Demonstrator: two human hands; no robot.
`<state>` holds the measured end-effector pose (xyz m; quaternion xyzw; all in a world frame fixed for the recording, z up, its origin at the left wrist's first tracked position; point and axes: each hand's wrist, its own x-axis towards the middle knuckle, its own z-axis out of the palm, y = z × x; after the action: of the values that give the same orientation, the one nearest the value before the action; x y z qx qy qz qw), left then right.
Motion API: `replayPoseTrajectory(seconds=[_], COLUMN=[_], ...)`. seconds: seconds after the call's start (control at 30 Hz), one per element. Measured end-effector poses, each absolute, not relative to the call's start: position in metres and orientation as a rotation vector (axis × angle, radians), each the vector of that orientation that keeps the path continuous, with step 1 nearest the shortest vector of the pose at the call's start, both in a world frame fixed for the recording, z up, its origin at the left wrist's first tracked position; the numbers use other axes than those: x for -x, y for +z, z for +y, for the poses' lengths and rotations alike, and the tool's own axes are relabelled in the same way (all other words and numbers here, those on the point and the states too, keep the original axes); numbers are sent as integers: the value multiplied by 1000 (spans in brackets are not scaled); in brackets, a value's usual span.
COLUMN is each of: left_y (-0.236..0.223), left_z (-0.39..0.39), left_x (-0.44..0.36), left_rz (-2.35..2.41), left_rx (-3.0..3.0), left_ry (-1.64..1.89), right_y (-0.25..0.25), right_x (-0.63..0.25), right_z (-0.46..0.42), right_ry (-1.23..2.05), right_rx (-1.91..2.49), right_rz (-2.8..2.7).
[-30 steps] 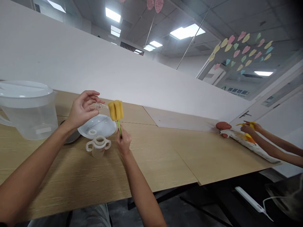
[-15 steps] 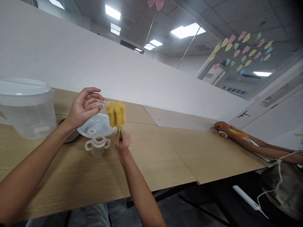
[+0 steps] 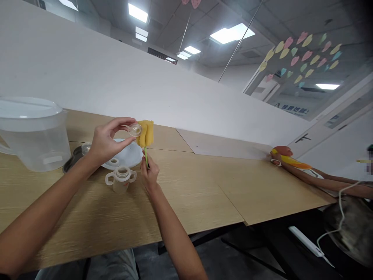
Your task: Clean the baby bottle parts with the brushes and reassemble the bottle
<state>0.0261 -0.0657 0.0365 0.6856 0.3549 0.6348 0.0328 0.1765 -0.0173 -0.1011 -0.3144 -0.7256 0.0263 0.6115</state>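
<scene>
Pinched between thumb and fingers of my left hand (image 3: 106, 142) is a small clear bottle nipple (image 3: 135, 130), its round base turned toward me. My right hand (image 3: 150, 171) is closed around the green handle of a yellow sponge brush (image 3: 145, 133), held upright. The sponge is right beside the nipple; whether they touch I cannot tell. Below them a baby bottle (image 3: 120, 182) with two white handles stands uncapped on the table. Behind it is a pale bowl (image 3: 134, 155), with a white collar ring (image 3: 114, 161) at its near side, partly hidden by my left hand.
A large lidded clear pitcher (image 3: 35, 136) stands at the left. A dark tray (image 3: 72, 159) with a clear cap (image 3: 86, 148) lies between pitcher and bowl. The white wall (image 3: 163, 93) rises behind the table (image 3: 186, 186). Another person's arms (image 3: 303, 177) hold a doll (image 3: 287, 155) at far right.
My left hand has moved slightly right and down, turning the nipple so its base faces me. The sponge brush has rotated in my right hand. The clear cap on the tray has come into view.
</scene>
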Motion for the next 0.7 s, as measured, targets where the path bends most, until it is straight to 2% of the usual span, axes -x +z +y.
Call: replayPoseTrajectory(seconds=[0.7], left_y=[31], left_z=[-56], left_x=[-12], left_rz=[1088], left_rx=[-2053], left_ry=[1983], right_y=[-99], right_x=[-177], right_z=[-16], right_ry=[220], right_rx=[731], right_rz=[-1691])
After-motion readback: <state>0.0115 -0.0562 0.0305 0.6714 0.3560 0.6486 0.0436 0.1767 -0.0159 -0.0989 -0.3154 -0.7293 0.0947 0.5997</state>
